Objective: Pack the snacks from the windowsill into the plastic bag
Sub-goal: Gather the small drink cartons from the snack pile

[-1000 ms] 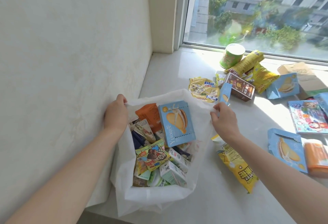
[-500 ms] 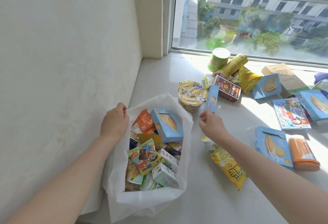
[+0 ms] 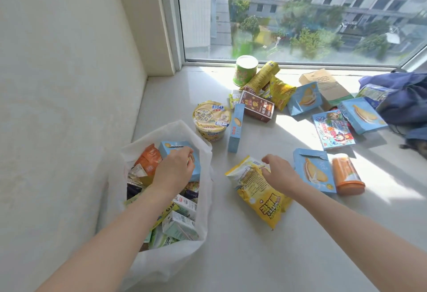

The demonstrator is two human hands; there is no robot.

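A white plastic bag (image 3: 161, 261) stands open on the windowsill against the left wall, holding several snack packs and small cartons. My left hand (image 3: 175, 169) is inside it, fingers curled over a light blue box (image 3: 196, 169) at the top of the pile. My right hand (image 3: 280, 171) hovers with fingers apart on the upper edge of a yellow snack bag (image 3: 261, 197) that lies flat on the sill just right of the plastic bag. A noodle cup (image 3: 211, 119) and a slim blue box (image 3: 234, 127) stand just behind.
More snacks lie on the sill (image 3: 254, 257): a brown box (image 3: 256, 106), a green can (image 3: 246, 70), yellow packs, several blue boxes (image 3: 315, 171), an orange tub (image 3: 346, 175), a cartoon box (image 3: 332, 128). A dark blue cloth bag (image 3: 402, 97) sits far right.
My left hand let go of the bag's rim and went inside onto the blue box. My right hand came down from the bag's rim onto the yellow snack bag.
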